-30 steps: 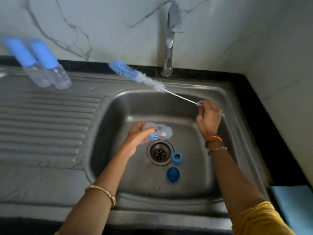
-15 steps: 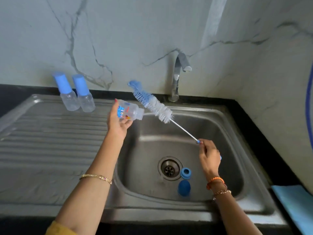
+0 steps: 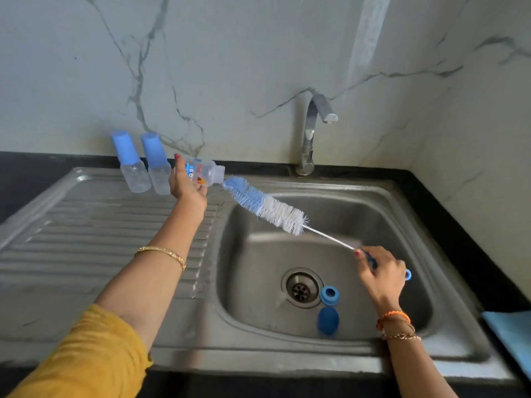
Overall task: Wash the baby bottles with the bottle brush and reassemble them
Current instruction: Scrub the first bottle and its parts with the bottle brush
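Your right hand [image 3: 380, 278] covers most of the bottle brush [image 3: 265, 206] handle. Right of the sink [image 3: 448, 214], a blue cloth [image 3: 511, 331] is cut off by the frame edge. Your left palm hides the bottle [image 3: 201, 175] base.

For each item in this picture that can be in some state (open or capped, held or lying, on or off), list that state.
Open bottle: uncapped, held sideways by left hand.
Bottle brush: held by right hand, tip at bottle mouth, not inside.
Two capped bottles: upright on drainboard.
Blue ring: lying in sink.
Blue cap: lying in sink.
Tap: no water running.
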{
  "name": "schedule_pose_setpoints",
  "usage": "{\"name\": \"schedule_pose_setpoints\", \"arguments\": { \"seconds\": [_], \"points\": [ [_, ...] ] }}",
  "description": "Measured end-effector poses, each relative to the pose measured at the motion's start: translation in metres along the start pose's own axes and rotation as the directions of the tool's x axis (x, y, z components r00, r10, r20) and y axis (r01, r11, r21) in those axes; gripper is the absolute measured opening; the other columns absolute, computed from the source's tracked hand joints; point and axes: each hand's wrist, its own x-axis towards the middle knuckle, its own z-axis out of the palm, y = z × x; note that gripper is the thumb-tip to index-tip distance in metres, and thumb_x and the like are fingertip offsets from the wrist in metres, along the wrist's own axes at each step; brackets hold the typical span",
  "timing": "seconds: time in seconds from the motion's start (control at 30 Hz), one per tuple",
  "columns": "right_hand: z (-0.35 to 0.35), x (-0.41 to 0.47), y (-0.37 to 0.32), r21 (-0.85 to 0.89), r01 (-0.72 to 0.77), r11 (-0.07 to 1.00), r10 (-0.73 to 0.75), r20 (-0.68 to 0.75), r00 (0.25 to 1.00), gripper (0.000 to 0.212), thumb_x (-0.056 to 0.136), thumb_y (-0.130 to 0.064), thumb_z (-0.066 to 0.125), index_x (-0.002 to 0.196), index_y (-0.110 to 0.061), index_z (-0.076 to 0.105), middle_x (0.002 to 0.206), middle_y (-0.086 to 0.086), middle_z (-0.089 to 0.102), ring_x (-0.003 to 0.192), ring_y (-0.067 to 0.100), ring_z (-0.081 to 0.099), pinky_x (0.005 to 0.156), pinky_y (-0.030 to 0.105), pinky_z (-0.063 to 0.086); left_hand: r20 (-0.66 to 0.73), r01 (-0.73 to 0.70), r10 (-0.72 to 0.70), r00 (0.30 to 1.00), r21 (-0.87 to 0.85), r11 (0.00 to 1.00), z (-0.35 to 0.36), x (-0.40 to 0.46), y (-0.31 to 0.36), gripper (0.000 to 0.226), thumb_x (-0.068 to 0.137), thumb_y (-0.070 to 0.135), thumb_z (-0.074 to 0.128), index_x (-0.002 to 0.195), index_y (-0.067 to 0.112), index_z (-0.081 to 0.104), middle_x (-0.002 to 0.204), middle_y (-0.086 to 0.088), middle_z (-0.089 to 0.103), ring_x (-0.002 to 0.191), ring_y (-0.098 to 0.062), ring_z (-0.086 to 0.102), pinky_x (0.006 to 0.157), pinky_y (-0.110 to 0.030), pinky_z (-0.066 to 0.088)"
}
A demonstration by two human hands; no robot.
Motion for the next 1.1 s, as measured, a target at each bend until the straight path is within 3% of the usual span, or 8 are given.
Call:
{"name": "schedule_pose_setpoints", "arguments": {
  "seconds": [0.37,0.5,0.6,0.73,0.8,0.9,1.0,1.1],
  "points": [
    [-0.002,0.0,0.0,-0.122,0.095,0.988,-0.097,-0.009,0.995,0.035,0.081,-0.034,0.05,0.074,-0.007,0.071,0.066,0.006,0.066,0.055,0.025,0.058,0.057,0.046,0.05,0.049,0.043,-0.052,0.997,0.178,0.983,-0.008,0.006,-0.004,0.016,0.085,0.03,0.064,0.081,0.018,0.053,0.077,0.002,0.059,0.07,-0.012,0.058,0.066,-0.029,0.051],
    [0.002,0.0,0.0,-0.111,0.128,0.986,-0.129,0.0,0.992,0.033,0.083,-0.033,0.051,0.075,-0.007,0.071,0.069,0.004,0.067,0.057,0.023,0.059,0.056,0.045,0.049,0.044,0.086,-0.092,0.995,0.115,0.99,-0.01,0.004,-0.014,0.021,0.086,0.034,0.061,0.085,0.015,0.054,0.076,0.001,0.058,0.06,-0.01,0.059,0.041,-0.017,0.046],
    [0.001,0.0,0.004,-0.096,0.158,0.983,-0.158,0.009,0.987,0.04,0.083,-0.038,0.046,0.077,-0.008,0.072,0.069,0.004,0.068,0.056,0.022,0.059,0.054,0.043,0.049,0.076,0.073,-0.088,0.993,0.19,0.979,-0.008,0.0,-0.018,0.02,0.085,0.035,0.061,0.083,0.016,0.054,0.075,0.002,0.057,0.063,-0.011,0.058,0.043,-0.017,0.045],
    [0.0,-0.001,0.003,-0.16,0.254,0.954,-0.255,0.015,0.967,0.038,0.086,-0.035,0.044,0.078,-0.01,0.072,0.066,0.003,0.067,0.05,0.023,0.06,0.046,0.019,0.038,0.153,-0.013,-0.034,0.988,0.297,0.955,-0.008,-0.003,-0.027,0.015,0.083,0.033,0.062,0.082,0.019,0.055,0.075,0.002,0.056,0.071,-0.014,0.058,0.058,-0.024,0.049],
    [0.001,-0.004,-0.002,-0.196,0.233,0.952,-0.231,0.036,0.972,0.031,0.086,-0.032,0.05,0.079,-0.011,0.072,0.065,0.003,0.067,0.051,0.023,0.061,0.045,0.012,0.028,0.225,0.017,-0.085,0.971,0.286,0.958,-0.013,-0.007,-0.036,0.02,0.085,0.038,0.057,0.08,0.018,0.054,0.071,0.002,0.056,0.07,-0.014,0.059,0.057,-0.023,0.05],
    [0.001,-0.008,-0.011,-0.2,0.07,0.977,-0.034,0.176,0.984,0.02,0.092,-0.024,0.055,0.09,-0.011,0.071,0.068,0.009,0.068,0.061,0.033,0.063,0.05,0.025,0.035,0.318,0.124,-0.17,0.933,0.159,0.979,-0.015,-0.024,-0.049,0.031,0.092,0.041,0.042,0.082,0.015,0.054,0.062,0.001,0.062,0.064,-0.014,0.062,0.06,-0.026,0.053],
    [-0.004,-0.007,-0.014,-0.164,-0.102,0.981,0.161,0.399,0.903,0.026,0.095,-0.027,0.047,0.087,-0.016,0.069,0.063,0.004,0.061,0.063,0.023,0.058,0.06,0.029,0.036,0.357,0.131,-0.179,0.917,0.155,0.979,-0.009,-0.033,-0.052,0.03,0.091,0.04,0.045,0.086,0.013,0.055,0.07,-0.001,0.061,0.069,-0.016,0.062,0.063,-0.028,0.053],
    [-0.006,-0.006,-0.02,0.063,-0.479,0.875,0.278,0.746,0.606,0.041,0.099,-0.027,0.039,0.069,-0.014,0.064,0.046,-0.006,0.039,0.038,0.004,0.034,0.042,0.02,0.029,0.332,0.032,-0.098,0.938,0.2,0.979,-0.006,-0.031,-0.045,0.037,0.078,0.036,0.058,0.102,0.009,0.05,0.085,-0.005,0.056,0.077,-0.018,0.059,0.059,-0.028,0.054]
  ]
}}
